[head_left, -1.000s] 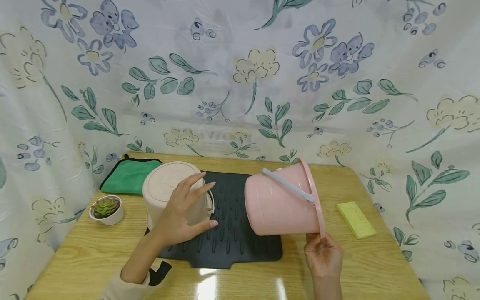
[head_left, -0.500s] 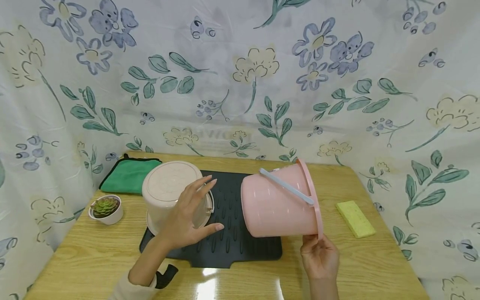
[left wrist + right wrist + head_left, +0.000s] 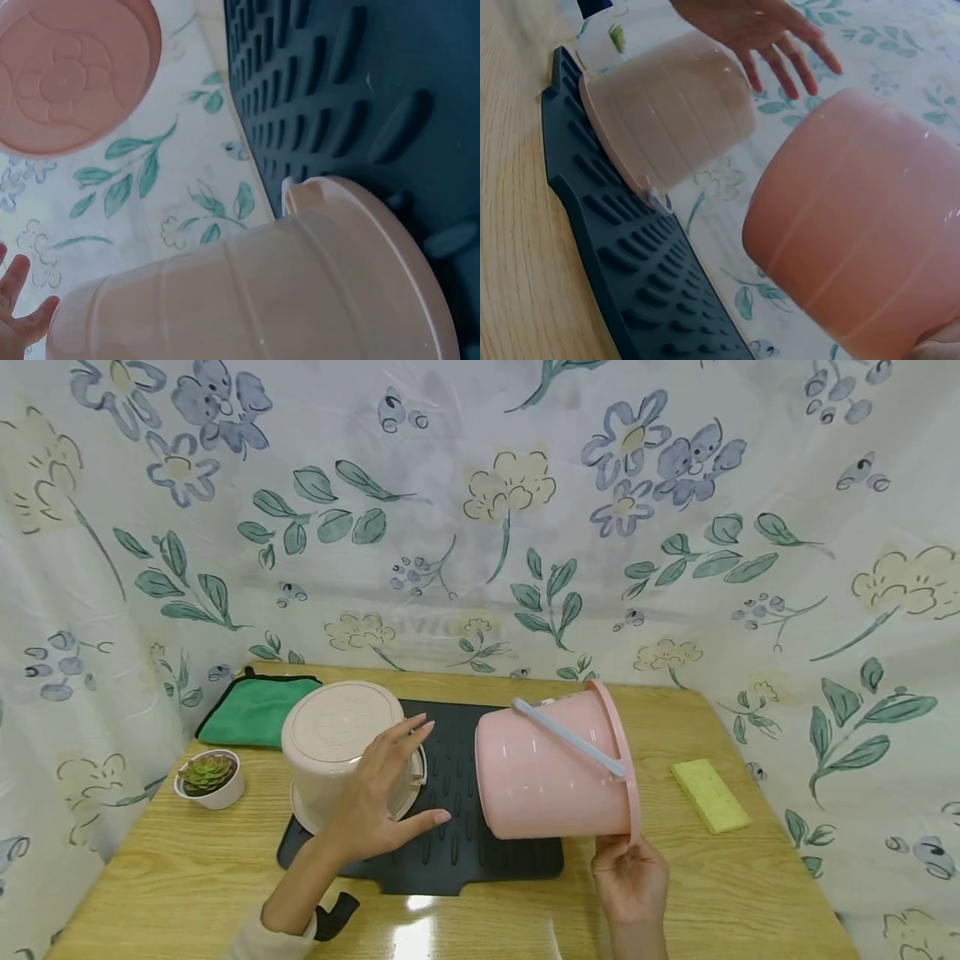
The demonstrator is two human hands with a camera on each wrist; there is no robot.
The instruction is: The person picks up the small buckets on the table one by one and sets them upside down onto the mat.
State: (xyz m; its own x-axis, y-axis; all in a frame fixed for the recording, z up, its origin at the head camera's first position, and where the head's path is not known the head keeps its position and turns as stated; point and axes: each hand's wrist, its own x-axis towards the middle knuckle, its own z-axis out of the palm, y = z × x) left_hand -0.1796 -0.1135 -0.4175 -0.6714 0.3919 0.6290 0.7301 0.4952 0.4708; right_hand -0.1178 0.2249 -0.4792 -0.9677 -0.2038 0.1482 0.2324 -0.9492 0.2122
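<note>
My right hand point(image 3: 632, 881) grips the lower rim of a glossy pink bucket point(image 3: 551, 777). The bucket is held on its side in the air, base to the left, with its pale blue handle point(image 3: 566, 735) slanting across it. My left hand point(image 3: 375, 802) is spread with nothing in it, in front of an upside-down beige bucket point(image 3: 341, 722); whether it touches that bucket I cannot tell. The beige bucket stands rim-down on a dark ridged drying mat point(image 3: 450, 860). In the left wrist view the pink base point(image 3: 64, 79) faces the camera.
A green cloth point(image 3: 255, 714) with black edging lies at the back left, behind a small potted succulent point(image 3: 210, 777). A yellow sponge point(image 3: 709, 795) lies on the wooden table point(image 3: 495, 927) at the right. A floral curtain point(image 3: 480, 527) hangs behind.
The pink bucket and my right hand have shifted slightly left and down. My left hand has moved a little to the right, its fingers still spread. The beige bucket stays on the mat.
</note>
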